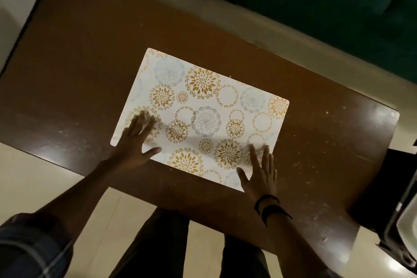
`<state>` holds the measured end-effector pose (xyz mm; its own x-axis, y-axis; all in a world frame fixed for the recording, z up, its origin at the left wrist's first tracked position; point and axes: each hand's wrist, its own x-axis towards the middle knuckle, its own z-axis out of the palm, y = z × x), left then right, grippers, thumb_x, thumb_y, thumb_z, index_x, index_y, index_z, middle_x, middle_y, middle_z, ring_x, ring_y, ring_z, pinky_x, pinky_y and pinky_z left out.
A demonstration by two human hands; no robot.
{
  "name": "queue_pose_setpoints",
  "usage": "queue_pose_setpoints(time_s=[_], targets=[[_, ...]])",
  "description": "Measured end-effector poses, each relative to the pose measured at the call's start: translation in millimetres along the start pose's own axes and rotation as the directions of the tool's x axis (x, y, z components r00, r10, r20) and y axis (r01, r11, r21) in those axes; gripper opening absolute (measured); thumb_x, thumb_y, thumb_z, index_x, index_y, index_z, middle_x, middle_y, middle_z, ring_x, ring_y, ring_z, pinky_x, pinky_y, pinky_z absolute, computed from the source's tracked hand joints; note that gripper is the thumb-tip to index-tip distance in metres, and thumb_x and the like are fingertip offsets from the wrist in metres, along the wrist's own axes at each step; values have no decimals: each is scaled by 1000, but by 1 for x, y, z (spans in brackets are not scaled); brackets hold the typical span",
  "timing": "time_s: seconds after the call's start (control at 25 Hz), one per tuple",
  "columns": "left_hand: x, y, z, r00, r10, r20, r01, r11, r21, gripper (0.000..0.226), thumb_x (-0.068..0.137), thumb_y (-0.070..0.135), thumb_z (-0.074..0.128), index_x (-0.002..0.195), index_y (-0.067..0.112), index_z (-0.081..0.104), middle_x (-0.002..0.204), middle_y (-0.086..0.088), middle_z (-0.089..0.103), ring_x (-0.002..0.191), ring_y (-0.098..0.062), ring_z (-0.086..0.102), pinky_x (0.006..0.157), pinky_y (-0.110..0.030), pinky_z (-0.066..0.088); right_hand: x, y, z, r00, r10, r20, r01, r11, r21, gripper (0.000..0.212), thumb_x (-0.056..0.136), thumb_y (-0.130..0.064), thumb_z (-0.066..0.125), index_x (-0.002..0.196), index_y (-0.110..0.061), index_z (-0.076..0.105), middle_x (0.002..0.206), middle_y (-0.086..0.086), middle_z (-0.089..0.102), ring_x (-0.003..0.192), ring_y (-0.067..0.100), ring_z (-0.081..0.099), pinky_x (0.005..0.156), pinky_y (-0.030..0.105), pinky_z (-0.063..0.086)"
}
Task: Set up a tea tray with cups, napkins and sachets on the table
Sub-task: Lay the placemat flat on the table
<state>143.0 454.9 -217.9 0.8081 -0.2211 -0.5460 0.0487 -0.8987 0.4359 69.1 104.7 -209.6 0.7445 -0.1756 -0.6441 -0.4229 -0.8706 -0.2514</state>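
A white placemat (203, 106) printed with gold and grey round flower patterns lies flat in the middle of the brown wooden table (79, 63). My left hand (137, 140) rests palm down on the mat's near left corner, fingers spread. My right hand (259, 174) lies flat on the mat's near right corner, fingers together and thumb out, with dark bands on the wrist. Both hands are blurred. Neither hand holds anything. No cups, napkins or sachets are in view.
A dark green sofa (316, 2) stands beyond the table's far edge. At the right edge sit a dark object (383, 187) and a pale tray-like thing (408, 228), partly cut off. My legs (169, 250) stand on the pale tiled floor at the table's near edge.
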Motion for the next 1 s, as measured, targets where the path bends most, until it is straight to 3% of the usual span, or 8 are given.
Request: queue_pose_setpoints(time_s=[0.16, 0.28, 0.4, 0.6, 0.76, 0.88, 1.0], targets=[[0, -1, 7, 999, -13, -33, 14, 999, 29, 94, 86, 46, 62, 151, 15, 1, 160, -4, -11, 148, -26, -10, 116, -62, 13, -3, 3, 13, 998, 28, -54, -28, 1000, 2, 84, 92, -47, 54, 149, -40, -7, 161, 3, -18, 150, 27, -9, 121, 53, 9], [3, 11, 3, 999, -30, -21, 31, 999, 45, 92, 88, 52, 54, 151, 17, -2, 161, -5, -10, 149, -26, -8, 117, -60, 9, -5, 6, 6, 995, 0, -103, 6, 998, 56, 89, 88, -53, 57, 151, -36, -4, 162, 6, -14, 150, 29, -8, 119, 52, 10], [2, 43, 6, 999, 33, -21, -33, 999, 31, 88, 85, 57, 40, 153, 19, -1, 161, -3, -10, 148, -23, -7, 117, -55, 5, -16, 15, -11, 985, 36, -167, 4, 972, 235, 95, 85, -54, 61, 152, -32, -3, 162, 7, -11, 150, 28, -7, 119, 48, 12], [-3, 120, 39, 982, 181, 49, -180, 983, -25, 82, 89, 50, 43, 153, 19, 2, 161, 2, -7, 147, -14, -7, 120, -49, 4, -45, 45, -46, 967, 167, -193, -76, 909, 410, 97, 87, -48, 60, 153, -26, -8, 163, 4, -7, 150, 22, -6, 120, 41, 7], [-8, 202, 82, 943, 318, 95, -312, 947, -72, 80, 87, 49, 43, 153, 23, 7, 160, 6, -2, 148, -14, -2, 119, -45, 4, -65, 106, -76, 886, 339, -317, -98, 803, 587, 97, 85, -42, 65, 152, -26, -4, 163, 0, 4, 150, 21, 4, 119, 44, 13], [-13, 262, 117, 912, 387, 134, -381, 922, -74, 76, 90, 52, 43, 153, 24, 9, 162, 3, 2, 149, -15, 1, 119, -45, 7, -80, 170, -93, 807, 493, -324, -114, 669, 735, 98, 84, -41, 68, 152, -26, -1, 161, 2, 9, 147, 26, 15, 115, 49, 21], [-13, 317, 145, 885, 436, 162, -427, 900, -86, 74, 93, 51, 44, 153, 27, 7, 161, 5, 0, 148, -13, 0, 119, -42, 6, -85, 241, -108, 708, 629, -321, -186, 605, 774, 96, 85, -35, 69, 153, -18, 3, 161, 7, 12, 148, 26, 15, 117, 46, 19]])
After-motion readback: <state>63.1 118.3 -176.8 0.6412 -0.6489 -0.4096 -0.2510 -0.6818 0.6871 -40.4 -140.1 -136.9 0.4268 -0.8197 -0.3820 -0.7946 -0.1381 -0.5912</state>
